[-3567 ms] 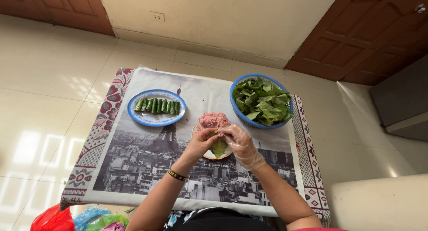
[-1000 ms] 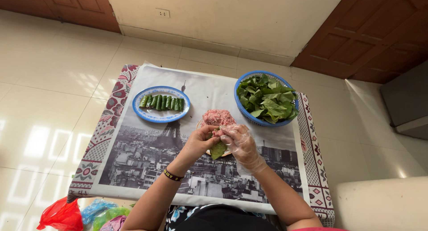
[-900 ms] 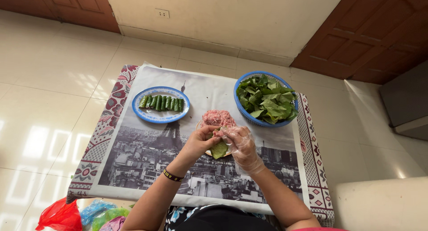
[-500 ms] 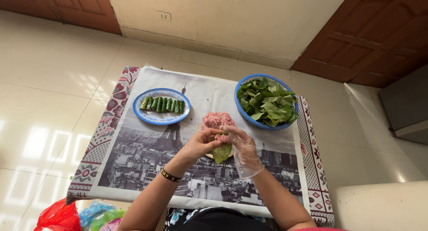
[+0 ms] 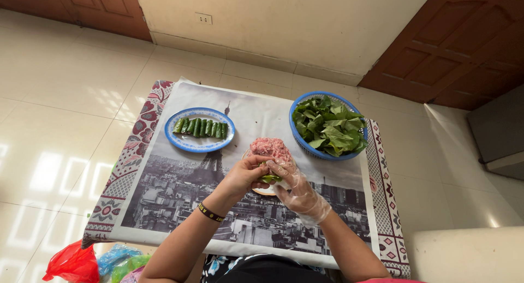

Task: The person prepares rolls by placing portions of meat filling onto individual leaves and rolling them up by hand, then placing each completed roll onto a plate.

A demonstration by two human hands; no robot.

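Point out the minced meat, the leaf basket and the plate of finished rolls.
Minced meat (image 5: 269, 148), head view, top of the mound.
Leaf basket (image 5: 295, 134), head view, blue left rim.
Plate (image 5: 197, 147), head view, near rim.

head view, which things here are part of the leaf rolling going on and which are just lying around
In use:
left hand and gloved right hand, both on a green leaf
minced meat on its plate
blue basket of loose leaves
blue plate of finished rolls

Lying about:
red plastic bag and blue and green bags on the floor
grey box at right
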